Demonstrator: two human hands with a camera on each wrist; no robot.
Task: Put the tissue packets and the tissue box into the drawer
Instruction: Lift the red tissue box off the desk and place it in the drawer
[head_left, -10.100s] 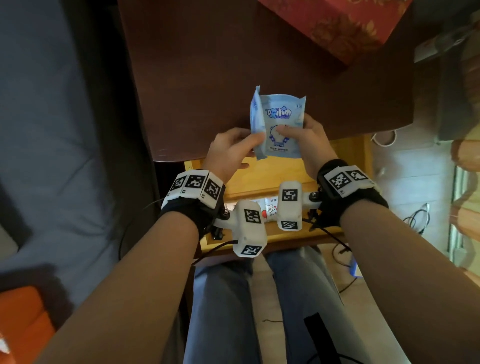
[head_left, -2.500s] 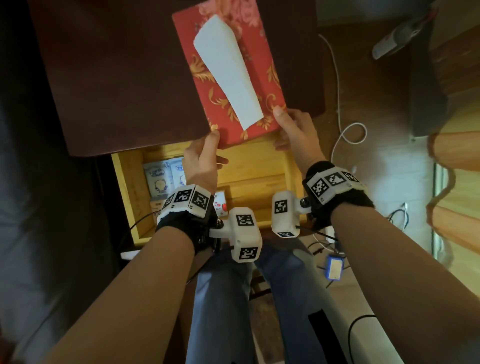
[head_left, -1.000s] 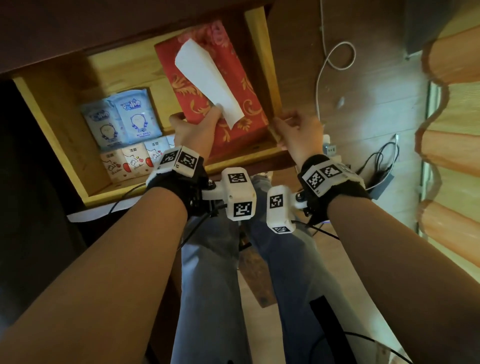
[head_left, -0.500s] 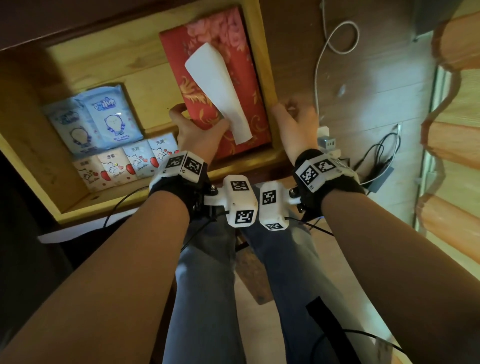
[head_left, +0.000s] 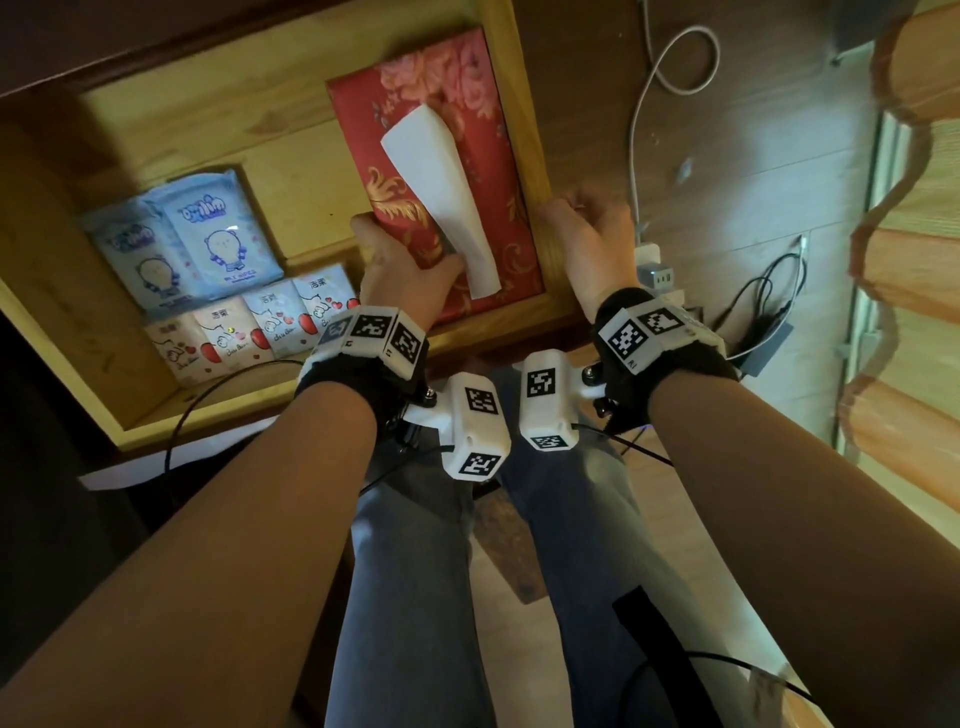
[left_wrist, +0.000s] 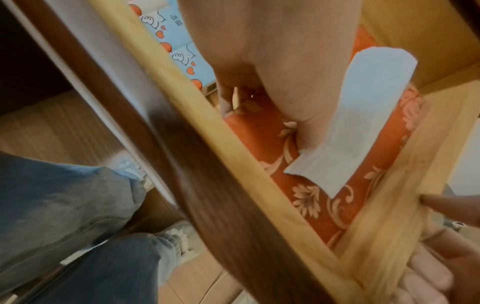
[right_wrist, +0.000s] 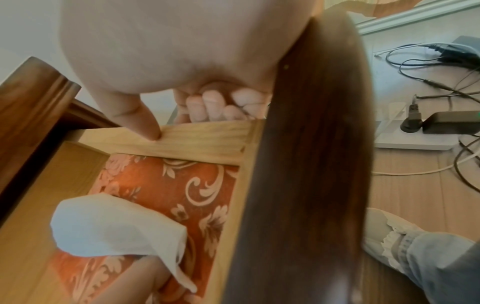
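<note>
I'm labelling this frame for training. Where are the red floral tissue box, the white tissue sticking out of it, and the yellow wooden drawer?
Red floral tissue box (head_left: 470, 93): head view, far end of its patterned top.
White tissue (head_left: 441, 176): head view, mid-sheet.
Yellow wooden drawer (head_left: 291, 156): head view, bare floor.

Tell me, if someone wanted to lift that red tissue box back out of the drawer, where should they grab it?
Probably by its long left edge, from above. The red tissue box lies flat against the drawer's right wall, leaving no finger room there, while bare drawer floor lies open on its left. The left hand already holds its near-left corner.
</note>
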